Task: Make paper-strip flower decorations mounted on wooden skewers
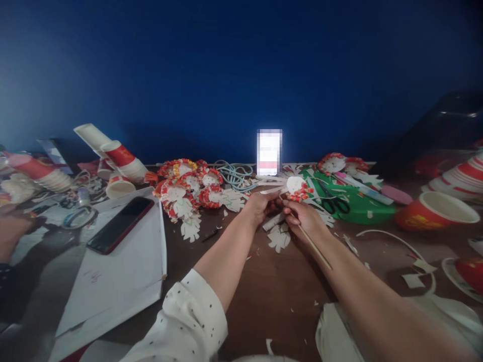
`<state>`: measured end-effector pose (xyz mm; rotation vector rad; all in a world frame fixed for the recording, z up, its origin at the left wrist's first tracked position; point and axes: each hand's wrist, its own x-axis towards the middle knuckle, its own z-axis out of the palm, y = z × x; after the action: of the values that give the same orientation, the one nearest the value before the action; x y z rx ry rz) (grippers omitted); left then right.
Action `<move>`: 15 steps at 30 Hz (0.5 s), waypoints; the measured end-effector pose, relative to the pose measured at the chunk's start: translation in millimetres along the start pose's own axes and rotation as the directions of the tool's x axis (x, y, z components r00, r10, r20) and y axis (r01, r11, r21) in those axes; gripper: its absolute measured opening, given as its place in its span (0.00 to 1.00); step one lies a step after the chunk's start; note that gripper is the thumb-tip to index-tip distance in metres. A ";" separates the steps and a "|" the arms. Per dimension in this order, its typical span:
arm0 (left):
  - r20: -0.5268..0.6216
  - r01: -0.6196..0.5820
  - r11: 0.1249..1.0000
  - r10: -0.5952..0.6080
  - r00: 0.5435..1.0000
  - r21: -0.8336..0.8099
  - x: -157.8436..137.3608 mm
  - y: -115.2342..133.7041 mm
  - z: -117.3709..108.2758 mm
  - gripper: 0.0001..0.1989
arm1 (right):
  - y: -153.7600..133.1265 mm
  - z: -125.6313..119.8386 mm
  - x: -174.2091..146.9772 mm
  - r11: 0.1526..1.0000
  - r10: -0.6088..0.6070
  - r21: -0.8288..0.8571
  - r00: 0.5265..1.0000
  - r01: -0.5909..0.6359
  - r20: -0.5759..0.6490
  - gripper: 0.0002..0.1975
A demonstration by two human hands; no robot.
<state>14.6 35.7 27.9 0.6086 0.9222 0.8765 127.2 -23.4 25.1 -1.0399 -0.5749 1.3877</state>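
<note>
My left hand (261,205) is closed with its fingertips at a small paper figure (296,186), which has a round white face and a red curled fringe. Its exact grip is partly hidden. Close beside it, my right hand (306,219) is closed around a thin wooden stick (316,247) that slants back along my forearm. Beneath the hands lie a white hand-shaped paper cutout (279,238) and a small white roll (273,221). Several similar fringed paper figures (177,193) are heaped to the left.
Black-handled scissors (335,205) lie on green sheet material (362,213). A red paper cup (437,211) stands right. To the left are a phone (121,225) on a white board (113,291), stacked cups (126,161) and another person's arm (13,234). A bright blurred screen (269,152) stands behind.
</note>
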 end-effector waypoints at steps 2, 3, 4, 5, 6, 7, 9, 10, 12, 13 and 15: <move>0.005 -0.005 1.000 0.005 1.000 -0.008 -1.1 1.1 0.6 0.03 | -1.0 0.7 -0.4 1.000 0.003 0.000 1.000 -0.003 0.008 0.11; 0.008 -0.008 1.000 0.008 1.000 -0.012 -1.5 1.6 0.8 0.04 | -1.5 1.0 -0.7 1.000 0.002 -0.001 1.000 -0.002 0.011 0.11; 0.009 -0.010 1.000 0.010 1.000 -0.016 -1.9 2.2 1.0 0.04 | -2.1 1.4 -1.1 1.000 0.002 -0.010 1.000 -0.001 0.012 0.12; 0.007 -0.009 1.000 0.009 1.000 -0.019 -2.1 2.7 1.1 0.04 | -2.7 1.8 -1.5 1.000 0.002 -0.032 1.000 -0.001 0.008 0.12; 0.003 -0.006 1.000 0.006 1.000 -0.022 -2.3 3.0 1.2 0.04 | -3.2 2.3 -1.9 0.998 -0.001 -0.061 1.000 0.001 -0.001 0.12; -0.005 -0.002 1.000 0.002 1.000 -0.026 -2.2 3.2 1.2 0.04 | -3.6 2.6 -2.2 0.996 -0.009 -0.091 1.000 0.007 -0.015 0.13; -0.028 -0.002 0.999 0.001 1.000 -0.038 -1.4 3.0 1.0 0.05 | -3.8 2.9 -2.1 0.991 -0.030 -0.134 0.998 0.023 -0.050 0.15; -0.036 -0.006 0.999 0.005 0.999 -0.041 -0.7 2.5 0.8 0.05 | -3.4 2.5 -1.7 0.989 -0.043 -0.142 0.997 0.033 -0.069 0.16; -0.042 -0.018 0.999 0.016 0.999 -0.038 1.2 1.0 0.1 0.06 | -1.9 0.8 -0.2 0.985 -0.070 -0.161 0.994 0.056 -0.085 0.16; -0.042 -0.022 0.999 0.020 0.999 -0.035 2.1 0.2 -0.2 0.07 | -1.2 -0.5 0.7 0.981 -0.081 -0.184 0.994 0.066 -0.079 0.16; -0.040 -0.020 0.999 0.019 0.999 -0.032 3.3 -1.0 -0.4 0.07 | -0.3 -3.3 2.1 0.963 -0.101 -0.256 0.993 0.082 -0.061 0.15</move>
<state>15.7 38.0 25.6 0.5746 0.9376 0.9226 130.4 -22.1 23.3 -1.2476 -0.7506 1.2106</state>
